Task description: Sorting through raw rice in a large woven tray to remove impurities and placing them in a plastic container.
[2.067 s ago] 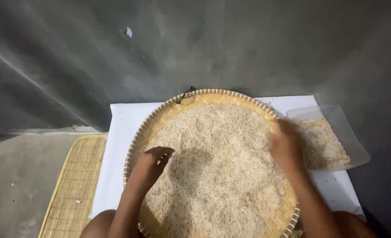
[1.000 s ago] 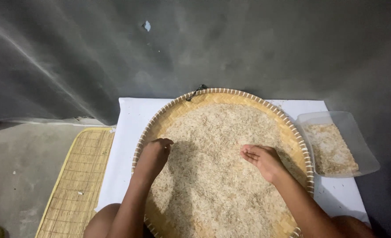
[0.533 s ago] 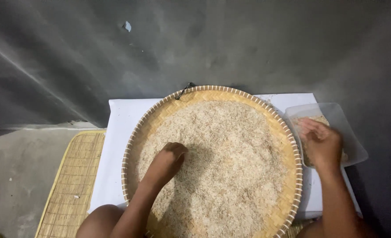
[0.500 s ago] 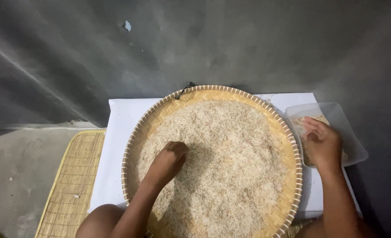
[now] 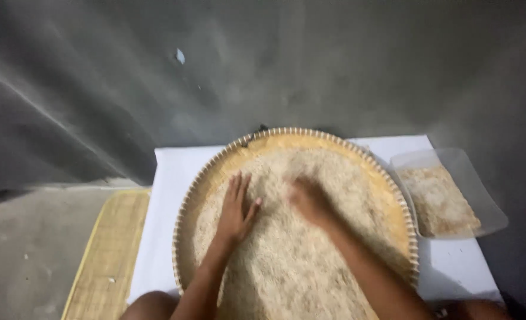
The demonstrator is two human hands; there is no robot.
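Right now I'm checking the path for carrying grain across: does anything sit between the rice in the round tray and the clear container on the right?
Only the woven tray's raised rim separates the rice from the clear container. Both hands, left and right, rest in the rice.

The round woven tray (image 5: pixel 215 172) is showing a golden tan, its rim edged with a pale ribbed weave running all the way round. The rice (image 5: pixel 298 261) filling it is looking pale beige, finely speckled. The cloth (image 5: pixel 168 178) under the tray is showing plain white. The clear plastic container (image 5: pixel 482 195) is holding more beige grain. The mat (image 5: pixel 109 249) at the side is showing straw yellow in fine parallel slats. The wall (image 5: pixel 275 59) behind is appearing dark grey, streaked with lighter smears
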